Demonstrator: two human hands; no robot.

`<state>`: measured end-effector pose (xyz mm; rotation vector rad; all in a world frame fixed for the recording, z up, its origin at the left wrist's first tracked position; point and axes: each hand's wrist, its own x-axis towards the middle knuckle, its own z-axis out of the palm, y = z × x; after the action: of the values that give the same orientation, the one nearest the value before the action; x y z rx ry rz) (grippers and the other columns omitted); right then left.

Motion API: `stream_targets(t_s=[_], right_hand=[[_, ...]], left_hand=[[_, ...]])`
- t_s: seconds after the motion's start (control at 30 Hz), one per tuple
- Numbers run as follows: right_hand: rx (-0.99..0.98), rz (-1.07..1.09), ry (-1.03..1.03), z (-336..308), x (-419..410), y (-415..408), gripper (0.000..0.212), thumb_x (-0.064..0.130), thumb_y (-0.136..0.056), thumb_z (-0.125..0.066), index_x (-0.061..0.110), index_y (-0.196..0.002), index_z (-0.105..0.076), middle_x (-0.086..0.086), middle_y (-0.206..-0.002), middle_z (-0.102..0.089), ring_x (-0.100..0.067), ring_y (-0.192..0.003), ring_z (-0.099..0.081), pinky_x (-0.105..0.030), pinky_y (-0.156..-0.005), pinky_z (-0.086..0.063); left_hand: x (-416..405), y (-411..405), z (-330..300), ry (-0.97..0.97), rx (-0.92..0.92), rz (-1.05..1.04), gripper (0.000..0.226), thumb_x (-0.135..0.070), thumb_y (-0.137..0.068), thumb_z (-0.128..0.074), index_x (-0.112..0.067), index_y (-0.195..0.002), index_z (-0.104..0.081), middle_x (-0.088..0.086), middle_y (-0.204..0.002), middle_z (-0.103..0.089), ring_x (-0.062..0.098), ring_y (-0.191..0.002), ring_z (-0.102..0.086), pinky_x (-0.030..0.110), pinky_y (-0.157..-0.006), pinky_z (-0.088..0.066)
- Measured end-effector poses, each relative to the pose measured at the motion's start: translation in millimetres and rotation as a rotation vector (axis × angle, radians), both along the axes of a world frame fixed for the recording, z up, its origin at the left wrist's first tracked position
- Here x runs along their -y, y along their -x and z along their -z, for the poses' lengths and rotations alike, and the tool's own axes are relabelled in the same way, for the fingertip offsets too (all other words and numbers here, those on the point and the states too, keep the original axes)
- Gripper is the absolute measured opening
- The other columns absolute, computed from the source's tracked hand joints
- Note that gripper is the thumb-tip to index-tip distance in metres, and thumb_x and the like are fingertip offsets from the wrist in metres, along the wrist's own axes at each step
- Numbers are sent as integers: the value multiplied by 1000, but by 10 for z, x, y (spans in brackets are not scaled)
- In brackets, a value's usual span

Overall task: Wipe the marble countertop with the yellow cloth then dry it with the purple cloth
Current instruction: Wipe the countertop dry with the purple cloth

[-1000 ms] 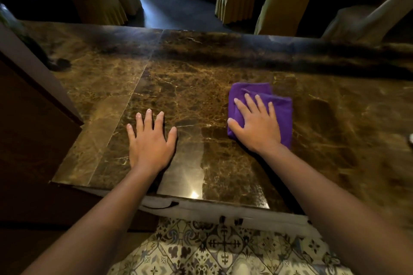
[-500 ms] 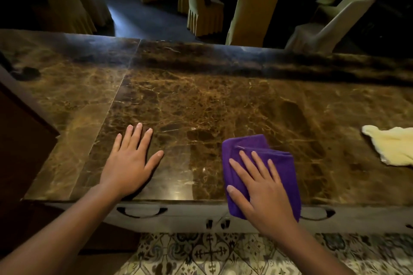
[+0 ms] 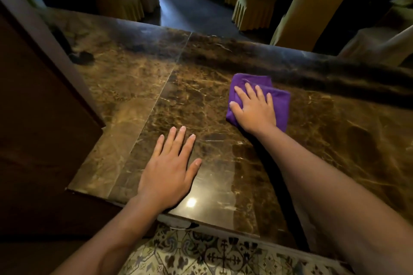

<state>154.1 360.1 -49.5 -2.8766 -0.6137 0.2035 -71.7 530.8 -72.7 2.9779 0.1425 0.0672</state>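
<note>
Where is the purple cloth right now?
The purple cloth lies on the marble countertop, right of centre near its far edge, under the right hand.

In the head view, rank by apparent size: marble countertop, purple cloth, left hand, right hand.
1. marble countertop, by far the largest.
2. left hand, though it lies nearer the camera, which inflates it.
3. purple cloth and right hand: too alike to rank, since the hand lies flat over much of the cloth.

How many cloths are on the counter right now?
1: a purple cloth toward the far edge of the counter, under the right hand. Others may lie out of view.
</note>
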Motion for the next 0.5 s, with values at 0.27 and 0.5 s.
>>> stream_targets(t_s=[0.27, 0.5], right_hand=[[18, -173, 3, -13, -7, 1281, 62, 57, -100, -24, 39, -159, -23, 4, -172, -13, -22, -159, -5, -51, -127, -3], [-11, -250, 29, 60, 789, 2681, 57, 58, -104, -27, 47, -159, -15, 15, -171, -6, -15, -159, 4, -49, -125, -2]], left_hand=[[-36, 17, -93, 61, -13, -250, 64, -47, -106, -22, -15, -161, -22, 13, -172, -12, 30, -160, -1, 52, -128, -2], [-101, 50, -70, 11, -59, -188, 69, -51, -106, -17, -14, -163, -13, 14, -172, -6, 31, -160, 1, 52, -128, -2]])
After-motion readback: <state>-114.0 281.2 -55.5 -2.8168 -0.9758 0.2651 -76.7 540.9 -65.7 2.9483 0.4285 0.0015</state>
